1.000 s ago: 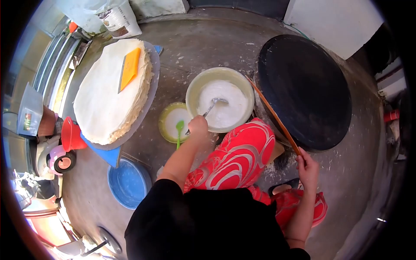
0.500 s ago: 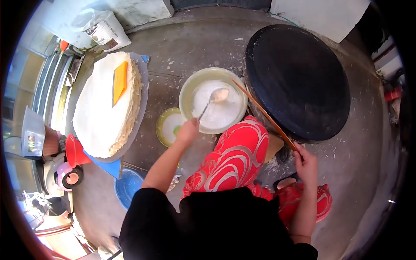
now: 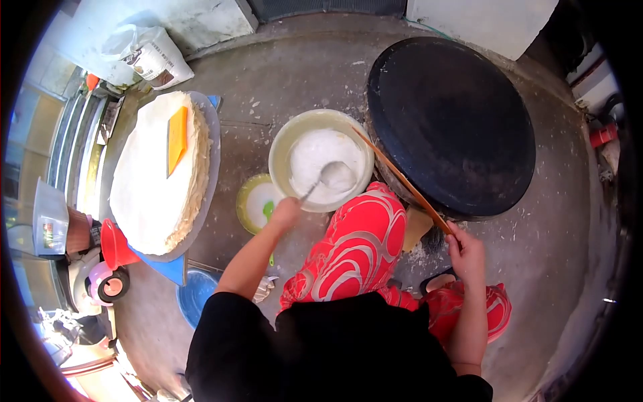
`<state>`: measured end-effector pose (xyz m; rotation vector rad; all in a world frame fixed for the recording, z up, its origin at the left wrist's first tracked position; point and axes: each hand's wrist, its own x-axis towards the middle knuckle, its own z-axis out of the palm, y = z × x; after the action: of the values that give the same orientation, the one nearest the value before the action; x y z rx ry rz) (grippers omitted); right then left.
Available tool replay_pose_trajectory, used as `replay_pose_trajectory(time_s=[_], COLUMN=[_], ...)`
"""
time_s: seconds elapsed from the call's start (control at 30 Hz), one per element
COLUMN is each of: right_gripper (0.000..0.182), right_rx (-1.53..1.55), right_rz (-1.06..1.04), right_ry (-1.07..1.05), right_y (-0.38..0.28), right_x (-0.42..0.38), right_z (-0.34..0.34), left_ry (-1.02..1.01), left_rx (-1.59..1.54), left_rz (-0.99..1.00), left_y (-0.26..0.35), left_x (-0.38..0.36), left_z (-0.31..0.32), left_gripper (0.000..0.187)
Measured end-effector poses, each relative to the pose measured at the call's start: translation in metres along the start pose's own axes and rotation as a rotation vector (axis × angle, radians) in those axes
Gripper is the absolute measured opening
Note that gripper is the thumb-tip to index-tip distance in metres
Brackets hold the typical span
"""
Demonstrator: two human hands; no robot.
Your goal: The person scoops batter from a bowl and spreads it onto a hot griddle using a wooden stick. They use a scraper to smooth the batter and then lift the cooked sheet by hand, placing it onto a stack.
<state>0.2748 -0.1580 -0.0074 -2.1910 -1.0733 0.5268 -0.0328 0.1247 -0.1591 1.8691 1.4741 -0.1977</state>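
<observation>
My left hand (image 3: 289, 213) is closed round the handle of a metal ladle (image 3: 335, 175), whose bowl sits at the surface of white batter (image 3: 313, 151) in a large pale basin (image 3: 276, 161). In my right hand (image 3: 466, 249) is a long thin wooden spreader stick (image 3: 408, 185), gripped near its lower end. The stick slants up and left, between the basin and a big round black griddle (image 3: 455, 120). No batter shows on the griddle. Beside the basin stands a smaller yellow-green bowl (image 3: 242, 209) with white contents and a green-handled tool (image 3: 268, 209).
At left, a tall stack of thin pale flatbreads (image 3: 144, 187) lies on a round board, an orange scraper (image 3: 177, 141) on top. Nearby are a blue basin (image 3: 195, 298), a red bucket (image 3: 115, 244) and a white sack (image 3: 157, 60). My red-patterned knee (image 3: 362, 241) is close below the basin.
The ladle bowl has dropped lower in the basin and now rests at the batter; before, it held a pale scoop above it. The stick stays in my right hand. The view has shifted slightly.
</observation>
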Motion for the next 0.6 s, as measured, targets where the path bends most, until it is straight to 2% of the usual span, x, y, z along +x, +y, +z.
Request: replay_pose_trajectory(time_s=[0.03, 0.1, 0.13, 0.17, 0.23, 0.27, 0.3, 0.37, 0.4, 0.47, 0.6], right_gripper=[0.025, 0.025, 0.025, 0.025, 0.024, 0.025, 0.025, 0.026, 0.026, 0.026, 0.025], right_rx=[0.003, 0.036, 0.036, -0.005, -0.047, -0.030, -0.013, -0.018, -0.022, -0.024, -0.018], right_rz=[0.006, 0.014, 0.011, -0.005, -0.020, -0.012, -0.002, 0.002, -0.002, -0.002, -0.007], right_ry=[-0.004, 0.007, 0.009, 0.004, 0.006, 0.011, 0.009, -0.012, -0.018, -0.014, -0.004], right_y=[0.001, 0.003, 0.003, 0.001, 0.001, 0.004, 0.005, 0.003, 0.001, -0.001, 0.002], right_x=[-0.001, -0.002, -0.003, -0.004, 0.000, 0.001, -0.001, 0.001, 0.003, 0.002, 0.004], right_z=[0.002, 0.004, 0.004, 0.003, 0.003, 0.005, 0.007, 0.007, 0.006, 0.005, 0.006], left_ry=[-0.004, 0.180, 0.057, 0.064, 0.042, -0.031, -0.041, 0.245, 0.249, 0.068, -0.044], left_rx=[0.004, 0.107, 0.186, 0.183, 0.275, 0.138, 0.139, -0.070, -0.072, 0.288, 0.356], left_rz=[-0.004, -0.105, -0.147, -0.144, 0.146, 0.086, 0.081, 0.075, 0.079, 0.147, 0.213], left_y=[-0.003, -0.006, -0.001, -0.003, 0.006, 0.009, 0.022, 0.042, 0.038, 0.018, 0.013], left_x=[-0.004, -0.008, -0.011, -0.006, 0.001, 0.012, 0.020, 0.032, 0.037, 0.045, 0.001], left_z=[-0.007, -0.015, -0.011, -0.002, 0.008, 0.005, -0.001, -0.007, 0.003, 0.033, -0.010], left_gripper=[0.024, 0.025, 0.027, 0.027, 0.028, 0.030, 0.030, 0.024, 0.024, 0.024, 0.023])
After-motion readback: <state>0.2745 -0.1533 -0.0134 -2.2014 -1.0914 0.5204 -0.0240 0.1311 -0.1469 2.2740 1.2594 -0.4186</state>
